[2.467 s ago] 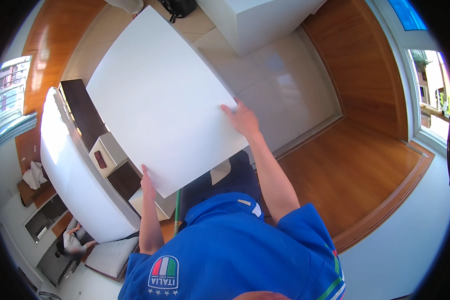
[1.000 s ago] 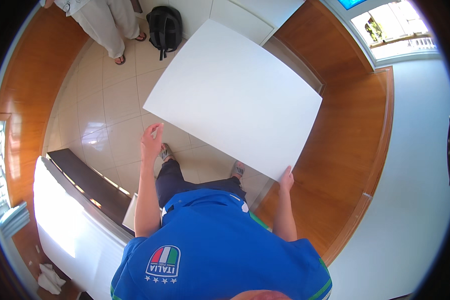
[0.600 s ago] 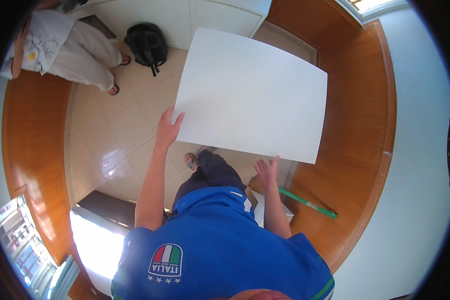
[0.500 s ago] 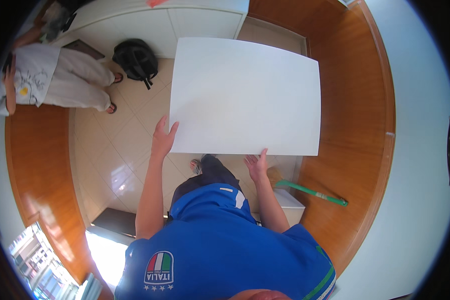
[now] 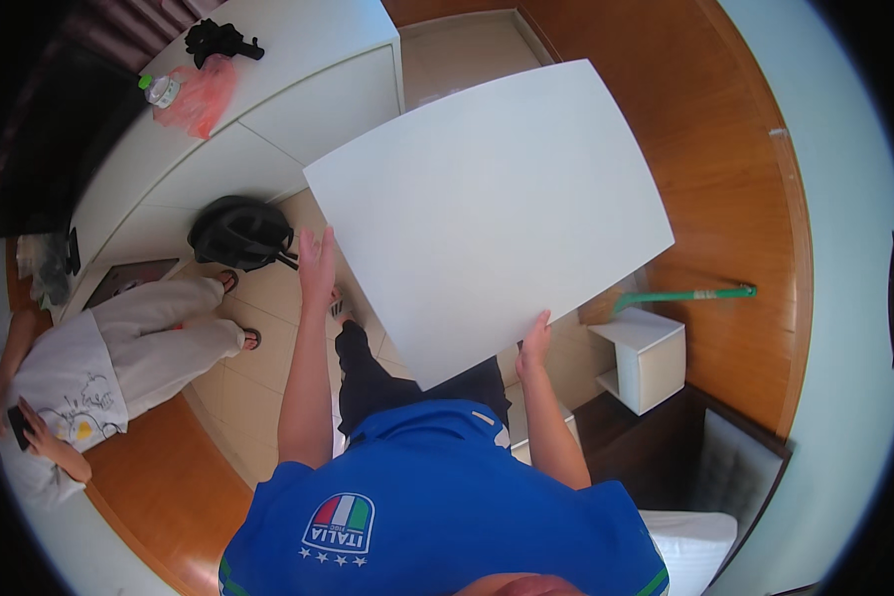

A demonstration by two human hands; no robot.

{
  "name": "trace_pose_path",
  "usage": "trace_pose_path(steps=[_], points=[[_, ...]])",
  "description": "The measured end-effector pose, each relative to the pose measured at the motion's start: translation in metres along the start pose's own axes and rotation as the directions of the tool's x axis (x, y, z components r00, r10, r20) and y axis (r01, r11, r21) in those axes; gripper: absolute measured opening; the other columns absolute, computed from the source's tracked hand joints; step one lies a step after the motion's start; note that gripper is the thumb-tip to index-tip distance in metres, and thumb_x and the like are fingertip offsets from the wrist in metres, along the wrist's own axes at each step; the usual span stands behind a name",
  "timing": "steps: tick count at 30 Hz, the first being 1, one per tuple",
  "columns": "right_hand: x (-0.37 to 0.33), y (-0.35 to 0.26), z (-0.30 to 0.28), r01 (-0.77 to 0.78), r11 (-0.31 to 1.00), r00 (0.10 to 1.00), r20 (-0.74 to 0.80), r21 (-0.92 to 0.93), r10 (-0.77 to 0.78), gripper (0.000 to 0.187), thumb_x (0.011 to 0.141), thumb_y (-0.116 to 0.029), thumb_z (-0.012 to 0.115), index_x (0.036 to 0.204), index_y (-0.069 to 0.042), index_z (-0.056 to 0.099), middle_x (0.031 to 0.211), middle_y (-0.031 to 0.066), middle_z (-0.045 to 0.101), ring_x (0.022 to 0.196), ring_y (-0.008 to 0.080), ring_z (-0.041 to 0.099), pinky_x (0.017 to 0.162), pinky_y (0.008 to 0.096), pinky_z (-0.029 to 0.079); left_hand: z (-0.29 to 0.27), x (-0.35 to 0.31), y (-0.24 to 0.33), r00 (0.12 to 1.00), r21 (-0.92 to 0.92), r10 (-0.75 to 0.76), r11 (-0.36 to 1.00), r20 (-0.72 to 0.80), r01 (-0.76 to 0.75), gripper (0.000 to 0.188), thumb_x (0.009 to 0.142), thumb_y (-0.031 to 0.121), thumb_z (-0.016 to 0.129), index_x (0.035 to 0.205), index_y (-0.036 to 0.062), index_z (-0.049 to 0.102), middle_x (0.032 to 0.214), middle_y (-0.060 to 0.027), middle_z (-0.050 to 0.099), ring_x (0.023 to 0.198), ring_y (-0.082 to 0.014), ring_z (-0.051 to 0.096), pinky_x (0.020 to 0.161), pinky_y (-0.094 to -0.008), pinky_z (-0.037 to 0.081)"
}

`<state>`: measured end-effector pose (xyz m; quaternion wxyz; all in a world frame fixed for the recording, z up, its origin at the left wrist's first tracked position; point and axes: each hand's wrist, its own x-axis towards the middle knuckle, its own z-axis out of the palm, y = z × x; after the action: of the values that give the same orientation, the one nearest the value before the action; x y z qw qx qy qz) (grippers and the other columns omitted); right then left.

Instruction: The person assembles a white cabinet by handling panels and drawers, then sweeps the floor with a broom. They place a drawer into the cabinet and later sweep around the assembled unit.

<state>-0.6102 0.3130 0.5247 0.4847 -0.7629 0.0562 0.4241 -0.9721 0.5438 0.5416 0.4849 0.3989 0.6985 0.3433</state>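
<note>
White board (image 5: 497, 219) newly askew above tiled floor (image 5: 273, 370)

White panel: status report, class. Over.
Right hand gripping near right edge. Left hand by left edge, contact unclear. White panel raised above floor. Black backpack on floor, ahead left.

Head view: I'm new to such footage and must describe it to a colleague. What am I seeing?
There is no machine: a person works bare-handed. The picture comes from the left of two fisheye cameras worn on that person's head, looking down, so straight edges bend. The right hand grips the lower-right edge of a white panel, thumb on top; the left hand is at its left edge, though contact is unclear. Beyond, a red plastic bag and a green-capped bottle are on a white cabinet.
</note>
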Motion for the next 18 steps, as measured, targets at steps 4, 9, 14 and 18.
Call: trace_pose_path(steps=[4, 9, 14, 18], points=[[-0.070, 0.066, 0.040, -0.028, 0.987, 0.999, 0.022, 0.156, 0.025, 0.082, 0.105, -0.064, 0.036, 0.154, 0.003, 0.032, 0.151, 0.0184, 0.048, 0.137, 0.0288, 0.050, 0.114, 0.0405, 0.039, -0.023, 0.044, 0.042, 0.978, -0.057, -0.096, 0.992, 0.184, 0.108, 0.097, 0.096, 0.048, 0.069, 0.164, 0.0106, 0.010, 0.163, -0.0211, 0.031, 0.143, -0.0323, 0.043, 0.102, -0.0487, 0.051], [-0.165, 0.121, 0.080, -0.226, 0.907, 0.974, 0.055, 0.355, 0.221, 0.102, 0.094, -0.081, 0.039, 0.162, -0.009, 0.017, 0.161, 0.0258, 0.028, 0.146, 0.0411, 0.035, 0.118, 0.0527, 0.034, -0.068, 0.081, 0.067, 0.894, 0.017, -0.113, 0.993, 0.433, 0.118, 0.103, 0.093, 0.047, 0.073, 0.164, 0.0128, 0.006, 0.164, -0.0238, 0.025, 0.142, -0.0347, 0.043, 0.098, -0.0498, 0.055], [-0.206, 0.128, 0.121, -0.302, 0.678, 0.935, 0.068, 0.670, 0.349, 0.116, 0.084, -0.085, 0.054, 0.162, -0.012, 0.009, 0.158, 0.0365, 0.019, 0.140, 0.0535, 0.035, 0.116, 0.0554, 0.036, -0.077, 0.114, 0.064, 0.820, -0.015, -0.141, 0.984, 0.555, 0.179, 0.116, 0.087, 0.049, 0.079, 0.164, 0.0146, 0.000, 0.164, -0.0298, 0.019, 0.146, -0.0370, 0.036, 0.097, -0.0516, 0.055], [-0.197, 0.139, 0.149, -0.099, 0.624, 0.979, -0.037, 0.776, 0.201, 0.111, 0.084, -0.080, 0.061, 0.161, -0.014, 0.015, 0.151, 0.0326, 0.028, 0.137, 0.0491, 0.037, 0.116, 0.0561, 0.037, -0.064, 0.144, 0.063, 0.785, 0.017, -0.146, 0.985, 0.602, 0.170, 0.125, 0.081, 0.051, 0.083, 0.164, 0.0147, -0.003, 0.164, -0.0316, 0.013, 0.152, -0.0371, 0.026, 0.097, -0.0522, 0.055]])
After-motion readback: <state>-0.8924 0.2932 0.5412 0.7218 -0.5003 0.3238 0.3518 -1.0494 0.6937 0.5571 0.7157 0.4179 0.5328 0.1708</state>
